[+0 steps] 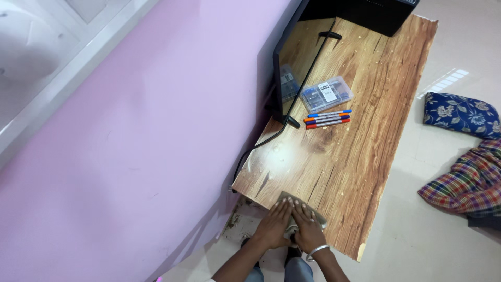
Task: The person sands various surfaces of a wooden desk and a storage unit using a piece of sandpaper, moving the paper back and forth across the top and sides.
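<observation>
Both of my hands press flat on a grey-brown cloth at the near edge of a wood-grain table. My left hand lies on the cloth's left part, my right hand on its right part, fingers touching side by side. A silver bangle circles my right wrist. Most of the cloth is hidden under the hands.
A flat black screen stands along the table's wall side, its cable trailing off the edge. A clear plastic box and three coloured pens lie mid-table. A black box sits at the far end. Blue floral and plaid fabrics lie on the floor.
</observation>
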